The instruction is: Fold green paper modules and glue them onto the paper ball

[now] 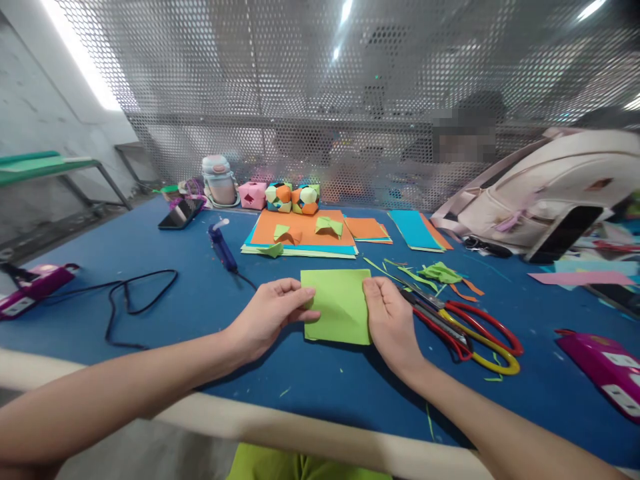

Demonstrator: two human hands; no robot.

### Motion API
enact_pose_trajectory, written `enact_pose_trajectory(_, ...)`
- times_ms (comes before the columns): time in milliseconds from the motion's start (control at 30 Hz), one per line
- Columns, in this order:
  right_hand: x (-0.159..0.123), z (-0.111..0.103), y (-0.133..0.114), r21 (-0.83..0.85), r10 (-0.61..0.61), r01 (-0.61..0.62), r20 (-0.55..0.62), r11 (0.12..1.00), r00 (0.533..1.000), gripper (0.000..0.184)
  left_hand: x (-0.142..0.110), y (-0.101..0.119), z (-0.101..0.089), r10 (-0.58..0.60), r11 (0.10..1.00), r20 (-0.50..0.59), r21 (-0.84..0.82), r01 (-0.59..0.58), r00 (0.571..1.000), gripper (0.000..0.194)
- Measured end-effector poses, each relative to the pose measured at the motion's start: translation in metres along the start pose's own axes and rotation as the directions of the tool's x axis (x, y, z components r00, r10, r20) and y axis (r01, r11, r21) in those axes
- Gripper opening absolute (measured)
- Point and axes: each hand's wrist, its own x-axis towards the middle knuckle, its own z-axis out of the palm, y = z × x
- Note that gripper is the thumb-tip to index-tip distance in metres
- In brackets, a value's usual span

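Observation:
A square of lime-green paper (pixel 340 307) is held between my two hands, just over the near part of the blue table. My left hand (pixel 273 313) pinches its left edge, thumb on top. On the other side, my right hand (pixel 393 320) grips the right edge with the thumb along it. Beyond the paper lies a stack of coloured sheets (pixel 300 227), orange on top, with small folded green pieces (pixel 329 227) on it. Scissors with red and yellow handles (pixel 465 327) rest to the right of my right hand, beside green paper scraps (pixel 440 272).
A blue glue gun (pixel 223 247) with a black cord stands left of the stack. Folded paper balls (pixel 305 199) and a bottle (pixel 220 180) line the back. Purple power strips (pixel 603 367) lie at both sides. A pale backpack (pixel 545 180) sits back right, against a perforated metal screen (pixel 280 87).

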Motion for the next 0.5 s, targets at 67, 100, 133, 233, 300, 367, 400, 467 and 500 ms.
enact_pose_trajectory(67, 0.0, 0.001, 0.0, 0.038, 0.012, -0.013, 0.023, 0.999, 1.0, 0.032, 0.001, -0.001, -0.001, 0.014, 0.999, -0.021, 0.031, -0.014, 1.0, 0.027)
enact_pose_trajectory(100, 0.0, 0.001, 0.0, 0.07, 0.033, -0.037, 0.054, 0.997, 0.998, 0.031, 0.002, -0.001, -0.001, 0.017, 0.999, -0.032, 0.046, -0.015, 0.999, 0.028)
enact_pose_trajectory(133, 0.001, 0.002, 0.0, 0.101, 0.058, -0.067, 0.086, 0.993, 0.995, 0.031, 0.003, -0.002, -0.001, 0.014, 0.998, -0.038, 0.06, -0.012, 0.999, 0.03)
enact_pose_trajectory(233, 0.002, 0.003, -0.001, 0.114, 0.1, -0.112, 0.104, 0.987, 0.99, 0.033, 0.005, -0.004, -0.001, -0.008, 0.994, -0.03, 0.105, 0.011, 1.0, 0.032)
enact_pose_trajectory(300, 0.003, 0.003, -0.001, 0.068, 0.078, -0.081, 0.046, 0.994, 0.996, 0.035, 0.006, -0.003, -0.001, -0.013, 0.991, -0.024, 0.135, 0.017, 1.0, 0.033)
enact_pose_trajectory(367, 0.005, 0.002, -0.001, 0.055, 0.056, -0.056, 0.007, 0.997, 0.998, 0.037, 0.007, -0.001, -0.002, -0.014, 0.986, -0.026, 0.166, 0.018, 1.0, 0.033)
enact_pose_trajectory(400, 0.005, 0.001, 0.0, 0.083, 0.061, -0.061, 0.006, 0.995, 0.998, 0.038, 0.008, 0.001, -0.004, -0.013, 0.983, -0.031, 0.181, 0.018, 0.999, 0.032)
enact_pose_trajectory(467, 0.007, 0.0, 0.0, 0.216, 0.104, -0.115, 0.06, 0.97, 0.993, 0.038, 0.011, 0.005, -0.007, 0.0, 0.98, -0.052, 0.197, 0.01, 0.999, 0.032)
enact_pose_trajectory(500, 0.007, -0.001, 0.0, 0.297, 0.13, -0.157, 0.111, 0.942, 0.985, 0.038, 0.012, 0.007, -0.009, 0.012, 0.981, -0.066, 0.195, 0.001, 0.998, 0.032)
